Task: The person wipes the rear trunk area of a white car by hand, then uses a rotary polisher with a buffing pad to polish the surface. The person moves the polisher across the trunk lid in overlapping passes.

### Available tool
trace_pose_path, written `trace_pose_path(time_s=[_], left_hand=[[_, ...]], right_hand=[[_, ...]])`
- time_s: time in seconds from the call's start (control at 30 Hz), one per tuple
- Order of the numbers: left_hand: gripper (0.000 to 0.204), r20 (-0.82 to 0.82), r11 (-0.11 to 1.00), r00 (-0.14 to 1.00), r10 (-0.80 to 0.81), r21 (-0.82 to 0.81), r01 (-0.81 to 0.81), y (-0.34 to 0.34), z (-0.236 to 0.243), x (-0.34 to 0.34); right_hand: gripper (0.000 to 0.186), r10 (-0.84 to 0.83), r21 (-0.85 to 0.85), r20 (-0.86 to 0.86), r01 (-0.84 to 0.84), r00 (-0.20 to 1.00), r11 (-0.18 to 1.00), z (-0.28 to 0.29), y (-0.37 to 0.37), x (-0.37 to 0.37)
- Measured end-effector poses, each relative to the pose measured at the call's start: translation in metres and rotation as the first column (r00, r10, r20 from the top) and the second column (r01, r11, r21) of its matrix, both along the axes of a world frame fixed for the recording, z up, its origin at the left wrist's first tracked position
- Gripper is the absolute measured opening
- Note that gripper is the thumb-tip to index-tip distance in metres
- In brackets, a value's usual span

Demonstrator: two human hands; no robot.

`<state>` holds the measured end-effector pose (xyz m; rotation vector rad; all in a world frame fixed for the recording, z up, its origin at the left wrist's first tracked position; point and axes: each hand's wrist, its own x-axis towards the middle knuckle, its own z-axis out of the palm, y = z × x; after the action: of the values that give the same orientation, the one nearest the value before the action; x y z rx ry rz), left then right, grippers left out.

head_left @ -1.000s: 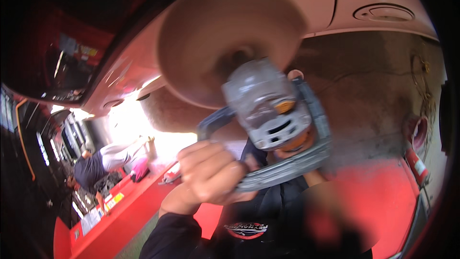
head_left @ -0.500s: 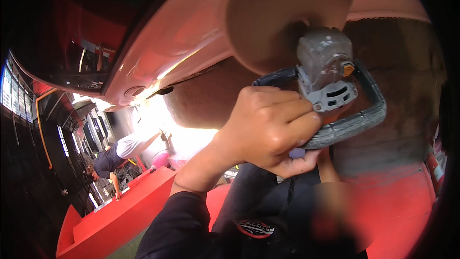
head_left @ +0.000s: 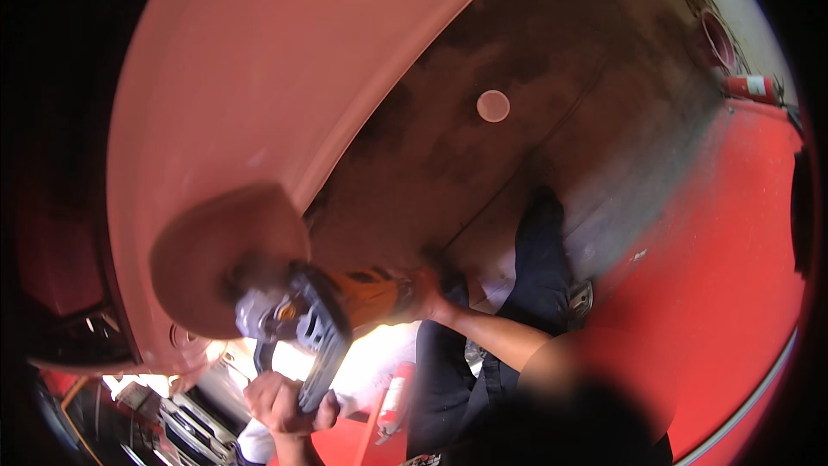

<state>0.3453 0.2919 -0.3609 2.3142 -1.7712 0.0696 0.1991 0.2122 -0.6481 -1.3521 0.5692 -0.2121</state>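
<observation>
I hold a rotary polisher (head_left: pixel 366 293) with an orange body, a grey metal head and a dark loop handle. My left hand (head_left: pixel 283 401) is closed around the loop handle, at the lower left. Farther back on the body, my right hand (head_left: pixel 423 293) is wrapped round the rear grip; its fingers are partly hidden. The polisher's wide round pad (head_left: pixel 216 250) is blurred with spinning. It lies over the lower part of a smooth reddish car panel (head_left: pixel 285 78); whether it presses on the paint I cannot tell.
A pale round disc (head_left: pixel 493 106) lies on the dark, stained floor (head_left: pixel 440 147). At the far right are a pinkish bucket (head_left: pixel 716 39) and a red cylinder (head_left: pixel 749 88). Another red cylinder (head_left: pixel 395 397) stands near my leg. A red-painted surface (head_left: pixel 716 267) fills the right side.
The view has swung round, and the polisher now appears at the lower left instead of the upper right. Both hands stay on it. The person seen at the left is out of view.
</observation>
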Motion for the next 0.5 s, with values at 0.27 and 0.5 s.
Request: trace_pose_path(time_s=[0.27, 0.5], left_hand=[[0.046, 0.115, 1.000, 0.993, -0.012, -0.017, 0.014, 0.019, -0.025, 0.002], [0.036, -0.046, 0.993, 0.999, -0.001, 0.114, 0.006, -0.122, -0.046, -0.035]], right_hand=[[0.078, -0.080, 0.137, 0.076, 0.069, 0.994, 0.988, -0.031, 0.021, 0.021], [0.074, -0.280, 0.340, 0.121, 0.225, 0.952, 0.913, -0.052, -0.036, -0.011]])
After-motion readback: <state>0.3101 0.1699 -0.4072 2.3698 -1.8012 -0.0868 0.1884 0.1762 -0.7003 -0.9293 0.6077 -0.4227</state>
